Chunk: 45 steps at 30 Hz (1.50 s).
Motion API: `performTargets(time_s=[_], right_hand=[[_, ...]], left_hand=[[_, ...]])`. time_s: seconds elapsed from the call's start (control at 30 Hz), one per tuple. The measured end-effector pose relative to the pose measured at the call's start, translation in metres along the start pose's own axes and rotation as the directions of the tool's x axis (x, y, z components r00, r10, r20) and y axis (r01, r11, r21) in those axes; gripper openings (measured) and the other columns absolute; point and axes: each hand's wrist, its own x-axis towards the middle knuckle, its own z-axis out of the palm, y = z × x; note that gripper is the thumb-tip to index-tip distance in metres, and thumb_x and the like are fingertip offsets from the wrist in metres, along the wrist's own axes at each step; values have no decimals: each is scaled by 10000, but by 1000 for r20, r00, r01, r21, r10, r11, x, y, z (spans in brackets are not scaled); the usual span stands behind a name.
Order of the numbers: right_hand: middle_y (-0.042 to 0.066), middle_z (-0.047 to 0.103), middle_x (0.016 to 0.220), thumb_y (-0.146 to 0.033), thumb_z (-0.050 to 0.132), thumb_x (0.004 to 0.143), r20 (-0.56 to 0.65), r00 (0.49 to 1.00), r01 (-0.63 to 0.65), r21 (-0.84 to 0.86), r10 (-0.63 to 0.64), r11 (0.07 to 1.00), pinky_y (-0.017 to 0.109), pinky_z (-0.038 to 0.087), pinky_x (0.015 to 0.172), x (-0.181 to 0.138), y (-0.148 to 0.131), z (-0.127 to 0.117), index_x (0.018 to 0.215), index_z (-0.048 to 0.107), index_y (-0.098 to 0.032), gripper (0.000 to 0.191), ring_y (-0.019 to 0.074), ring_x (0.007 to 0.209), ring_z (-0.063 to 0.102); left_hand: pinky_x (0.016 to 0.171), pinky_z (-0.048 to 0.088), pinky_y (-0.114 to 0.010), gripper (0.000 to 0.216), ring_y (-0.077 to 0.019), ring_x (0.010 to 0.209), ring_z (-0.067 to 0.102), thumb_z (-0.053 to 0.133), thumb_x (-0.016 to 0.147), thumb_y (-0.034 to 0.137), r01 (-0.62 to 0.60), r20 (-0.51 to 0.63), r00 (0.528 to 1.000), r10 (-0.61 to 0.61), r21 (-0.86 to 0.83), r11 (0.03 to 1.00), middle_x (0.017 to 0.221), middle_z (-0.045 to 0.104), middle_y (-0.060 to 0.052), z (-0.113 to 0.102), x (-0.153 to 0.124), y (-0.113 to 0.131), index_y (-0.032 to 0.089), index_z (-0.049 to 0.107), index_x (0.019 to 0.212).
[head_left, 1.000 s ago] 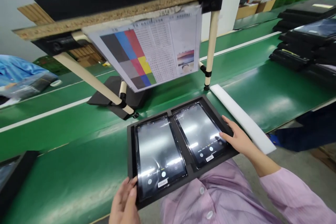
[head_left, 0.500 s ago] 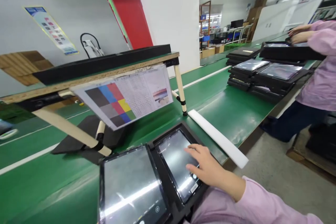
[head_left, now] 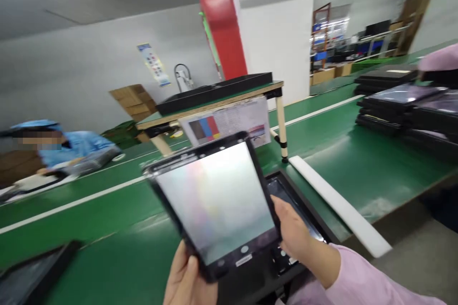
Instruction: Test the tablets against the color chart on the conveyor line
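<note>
A black tablet (head_left: 214,200) with a lit, blurred screen is lifted off the tray and tilted toward the colour chart (head_left: 229,124). My left hand (head_left: 186,279) grips its lower left corner, thumb on the bezel. My right hand (head_left: 291,233) wraps around its lower right edge. Below lies the black foam tray (head_left: 322,228), with a second tablet (head_left: 282,190) in its right slot, partly hidden by my right hand.
The chart hangs from a low wooden stand (head_left: 214,100) on the green belt (head_left: 107,219). A white foam strip (head_left: 339,207) lies to the right. Stacked black trays (head_left: 400,105) sit at far right. A person in blue (head_left: 71,147) works at left. Another tray corner (head_left: 32,271) shows bottom left.
The left tablet has come up out of the tray into both my hands. My right hand left the right tablet's screen. My view has swung upward and leftward.
</note>
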Motion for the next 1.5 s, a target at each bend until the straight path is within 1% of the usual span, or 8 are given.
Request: performTargets(time_s=[0.1, 0.27, 0.43, 0.8, 1.03, 1.17, 1.3, 1.5], right_hand=[[92, 762, 910, -750, 606, 799, 51, 996, -83, 76, 79, 994, 513, 503, 994, 2, -1, 0, 964, 742, -211, 580, 295, 1002, 704], [86, 762, 824, -718, 696, 739, 14, 987, -160, 76, 159, 984, 538, 499, 1008, 7, -8, -7, 857, 746, -213, 522, 320, 1028, 700], [96, 765, 876, -738, 636, 775, 61, 990, -126, -14, 126, 992, 540, 485, 1036, 11, -6, -13, 873, 755, -218, 543, 328, 1096, 674], [118, 763, 944, -732, 641, 774, 83, 986, -144, -1, 144, 990, 542, 474, 1045, 12, -5, -13, 900, 760, -199, 560, 336, 1116, 662], [119, 762, 937, -750, 635, 769, 69, 990, -120, -21, 121, 993, 541, 474, 1045, 12, -6, -10, 936, 764, -197, 592, 333, 1143, 648], [125, 761, 937, -745, 642, 768, 79, 989, -123, -15, 124, 992, 538, 483, 1037, 12, -10, -7, 979, 763, -182, 613, 338, 1138, 651], [146, 731, 1114, -789, 536, 813, 117, 983, -127, -137, 143, 982, 534, 465, 1062, 8, -15, -12, 1139, 726, -180, 717, 344, 1240, 586], [1, 212, 1623, -641, 362, 980, 220, 959, 266, -497, -177, 826, 431, 177, 1234, 0, -37, -16, 1557, 300, -273, 687, 221, 1502, 150]], left_hand=[[992, 522, -529, 654, -374, 1252, 575, 835, 607, 561, -253, -67, 965, 253, 7, 968, 1239, 707, -84, 18, -10, 0, 297, 687, 1186], [1149, 358, -505, 1005, -377, 1432, 361, 812, 709, 486, -590, 259, 805, 533, 441, 676, 1535, 391, -202, 20, -19, -13, 178, 305, 1521], [1151, 320, -572, 1152, -413, 1434, 327, 824, 680, 470, -586, 301, 773, 558, 675, 448, 1533, 291, -235, 24, -20, -19, 170, 132, 1550], [1095, 367, -613, 1157, -442, 1408, 321, 803, 666, 521, -561, 261, 736, 624, 751, 347, 1449, 321, -244, 33, -18, -23, 151, 130, 1532], [1130, 318, -618, 1227, -442, 1423, 309, 816, 639, 592, -571, 263, 738, 622, 735, 367, 1469, 323, -245, 30, -17, -27, 141, 124, 1546], [1132, 360, -543, 960, -371, 1399, 403, 696, 799, 578, -563, 217, 817, 534, 497, 661, 1498, 390, -231, 23, -14, -25, 166, 237, 1534], [1004, 508, -506, 706, -327, 1245, 586, 650, 792, 668, -106, 119, 988, 101, 34, 994, 1387, 598, -100, 12, -6, -16, 330, 518, 1397], [995, 526, -454, 600, -287, 1183, 644, 810, 673, 583, 183, 227, 963, -143, -166, 969, 1294, 683, -1, 8, -4, -14, 459, 653, 1238]])
